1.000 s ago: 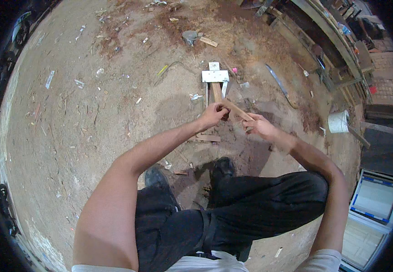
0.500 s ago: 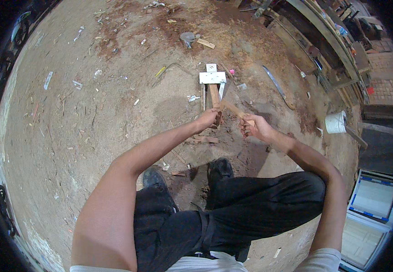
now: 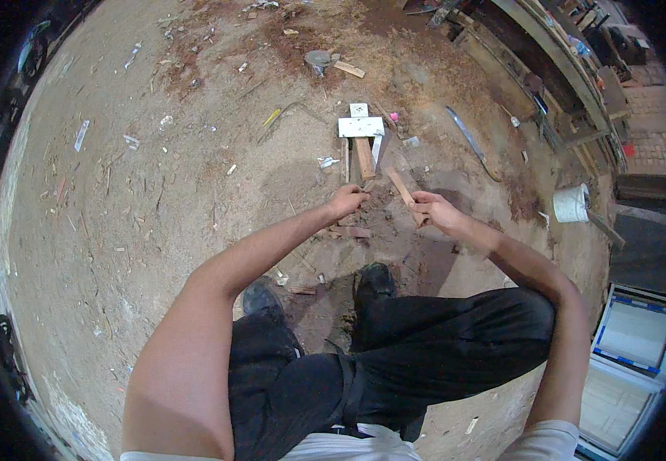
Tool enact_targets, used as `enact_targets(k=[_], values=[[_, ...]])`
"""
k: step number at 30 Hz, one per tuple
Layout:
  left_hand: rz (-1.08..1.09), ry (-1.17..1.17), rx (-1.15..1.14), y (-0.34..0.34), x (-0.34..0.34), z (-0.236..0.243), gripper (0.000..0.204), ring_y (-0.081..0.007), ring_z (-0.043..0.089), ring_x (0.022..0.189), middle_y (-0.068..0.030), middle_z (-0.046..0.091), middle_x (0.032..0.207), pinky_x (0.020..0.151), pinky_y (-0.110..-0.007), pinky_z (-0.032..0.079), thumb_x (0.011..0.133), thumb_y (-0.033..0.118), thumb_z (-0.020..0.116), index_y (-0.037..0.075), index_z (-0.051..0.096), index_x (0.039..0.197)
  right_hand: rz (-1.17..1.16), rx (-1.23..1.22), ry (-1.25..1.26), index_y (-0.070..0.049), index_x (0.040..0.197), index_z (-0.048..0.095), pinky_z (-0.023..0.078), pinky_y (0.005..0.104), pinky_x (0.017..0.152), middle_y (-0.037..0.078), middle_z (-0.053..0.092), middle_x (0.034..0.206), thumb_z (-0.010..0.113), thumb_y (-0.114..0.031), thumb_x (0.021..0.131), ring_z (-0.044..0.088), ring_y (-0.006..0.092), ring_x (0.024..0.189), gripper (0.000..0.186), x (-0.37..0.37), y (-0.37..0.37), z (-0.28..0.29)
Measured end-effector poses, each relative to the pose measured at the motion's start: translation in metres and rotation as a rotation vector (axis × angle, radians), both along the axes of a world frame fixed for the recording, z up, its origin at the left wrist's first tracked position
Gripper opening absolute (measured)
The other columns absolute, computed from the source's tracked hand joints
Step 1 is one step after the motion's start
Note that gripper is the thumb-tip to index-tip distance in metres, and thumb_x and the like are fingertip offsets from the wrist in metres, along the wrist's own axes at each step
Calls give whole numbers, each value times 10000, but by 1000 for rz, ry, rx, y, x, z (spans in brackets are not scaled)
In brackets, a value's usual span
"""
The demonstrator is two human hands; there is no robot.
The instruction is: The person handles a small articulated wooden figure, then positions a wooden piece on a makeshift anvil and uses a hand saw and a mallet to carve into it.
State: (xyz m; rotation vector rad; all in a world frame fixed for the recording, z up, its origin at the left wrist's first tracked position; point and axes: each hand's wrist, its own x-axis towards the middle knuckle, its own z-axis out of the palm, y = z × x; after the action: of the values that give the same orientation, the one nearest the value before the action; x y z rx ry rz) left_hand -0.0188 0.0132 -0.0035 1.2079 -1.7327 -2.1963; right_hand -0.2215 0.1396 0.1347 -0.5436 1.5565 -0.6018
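My left hand [image 3: 348, 201] is closed at the fingertips, with a small thin piece poking out that is too small to name. My right hand [image 3: 436, 212] grips a flat wooden strip [image 3: 400, 187] near its lower end, the far end tilting up and left. Just beyond both hands, a small white-topped wooden piece [image 3: 360, 127] rests on the ground. A brown wooden bar [image 3: 364, 158] extends from it toward me, between thinner side pieces. Neither hand touches it.
A long curved blade [image 3: 470, 140] lies to the right. A yellow-handled tool [image 3: 271, 117] is at the left, and a round grey object [image 3: 318, 59] is farther off. The white bucket [image 3: 570, 203] lies beside a workbench [image 3: 552, 54]. Wood scraps [image 3: 351, 231] litter the dirt floor.
The wooden strip in my right hand has swung steeper, and its far end has moved away from my left hand. My left hand has drawn slightly left, away from the brown bar.
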Motion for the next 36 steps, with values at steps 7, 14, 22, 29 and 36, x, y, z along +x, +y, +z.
enact_targets(k=[7, 14, 22, 29, 36], values=[[-167, -60, -284, -11, 7, -44, 328, -211, 630, 665, -98, 658, 745, 645, -348, 489, 841, 359, 585, 69, 673, 965, 172, -37, 32, -82, 1050, 566, 478, 331, 675, -7, 567, 900, 634, -155, 853, 563, 128, 811, 221, 1, 0, 2], [-386, -141, -490, -4, 20, -11, 357, -294, 654, 768, -119, 680, 847, 691, -386, 507, 807, 398, 610, 95, 673, 985, 168, -4, 89, -89, 979, 582, 403, 240, 583, -19, 579, 827, 663, -142, 837, 520, 101, 711, 171, 7, 2, 16], [-430, -266, -1186, -9, 44, 7, 419, -308, 631, 919, -175, 650, 990, 798, -424, 499, 709, 363, 741, 75, 638, 995, 118, -15, -19, -63, 1022, 578, 450, 284, 574, 21, 588, 887, 633, -116, 861, 544, 116, 686, 178, 4, 1, 7], [-427, 156, -340, -5, 17, 38, 510, -221, 593, 1005, -115, 606, 1157, 851, -357, 483, 797, 392, 703, 138, 583, 1223, 193, 65, -10, -54, 1112, 579, 422, 276, 599, 57, 615, 891, 566, -153, 901, 550, 123, 746, 234, 11, -6, 13], [-260, 327, 51, 26, -5, 80, 455, -134, 588, 969, -38, 623, 1121, 803, -294, 482, 843, 383, 675, 123, 590, 1206, 259, 86, -37, -73, 1144, 594, 385, 238, 548, 32, 678, 959, 562, -181, 886, 539, 82, 723, 281, 7, -2, 13]])
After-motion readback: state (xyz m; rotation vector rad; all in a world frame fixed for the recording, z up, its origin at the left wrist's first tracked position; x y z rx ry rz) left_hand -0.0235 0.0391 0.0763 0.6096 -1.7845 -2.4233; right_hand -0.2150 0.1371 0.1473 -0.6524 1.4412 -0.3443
